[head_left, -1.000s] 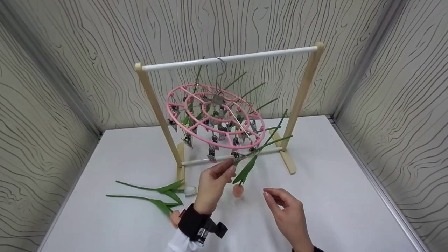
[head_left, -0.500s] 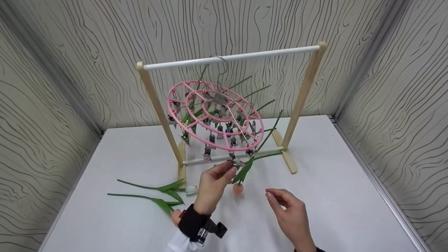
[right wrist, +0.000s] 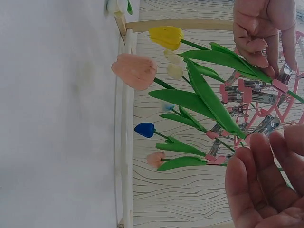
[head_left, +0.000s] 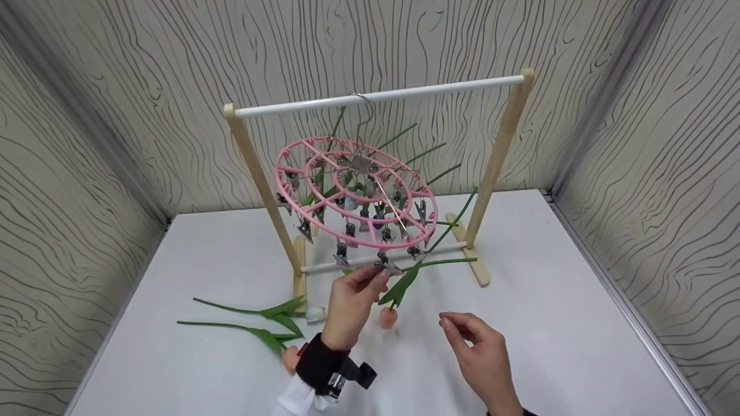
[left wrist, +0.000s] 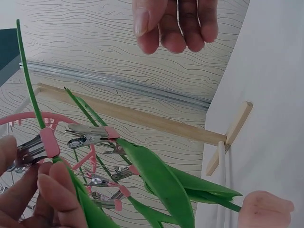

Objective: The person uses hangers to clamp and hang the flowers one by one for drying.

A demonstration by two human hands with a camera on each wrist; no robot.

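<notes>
My left hand point(head_left: 350, 306) pinches a metal clip point(left wrist: 33, 152) with pink tips, hanging at the near edge of a round pink clip hanger point(head_left: 370, 244). A green stem passes through this clip's tips. In the right wrist view, a yellow tulip point(right wrist: 166, 37) hangs by the held clip, while a peach tulip point(right wrist: 135, 71) hangs from a neighbouring one. Held low at the right, my right hand point(head_left: 483, 355) has its thumb and fingers loosely bent, with nothing between them. In the head view, my left hand hides the yellow bloom.
The hanger hooks over a white rod point(head_left: 439, 89) on a wooden stand point(head_left: 500, 156). Behind, more clipped tulips include a blue one point(right wrist: 144, 129). Two loose tulips, one white point(head_left: 315, 314) and one peach point(head_left: 290, 359), lie at the table's left. Patterned walls enclose the table.
The hanger has swayed slightly. The near stem at the right has dropped from slanting upward to almost level. My left hand stays at the clip; my right hand has barely shifted.
</notes>
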